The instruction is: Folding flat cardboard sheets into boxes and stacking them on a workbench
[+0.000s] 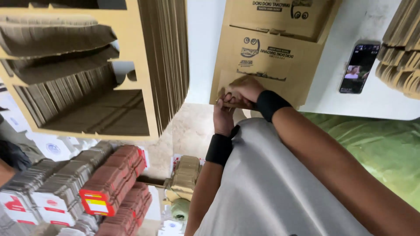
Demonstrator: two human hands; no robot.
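- White tabletop [372, 94] fills the far side of the view, with cardboard stock crowding in from the left and a green cloth [372, 144] spread below the table's edge.
- Both hands meet at the near edge of a flat printed cardboard sheet [258, 57], which lies on the table directly beyond the knuckles, with a second printed sheet [280, 13] further out past it.
- Right hand [245, 91] is curled over the sheet's near edge, fingers bent down and closed on a folded flap [238, 81] of the same brown card; a black wristband sits just behind it.
- Left hand [224, 117] comes up from underneath, fingers pressed to the same edge just below the right hand; whether it pinches the card or only props it cannot be told, since the right hand covers the fingertips.
- By my judgement the sheet is light and fairly stiff, bending cleanly only along its scored lines, so it can crease or tear if twisted; its surface looks matte and not slippery.
- Best hold looks to be where the hands already are: on the edge close to the fold, thumb on one face and fingers on the other.
- Well to the right of the right hand lies a dark phone [359, 67] with a lit screen.
- Left of the left hand stands a cardboard rack [144, 65] packed with flat sheets; below it sit bundles of red and white flat cartons [113, 183].
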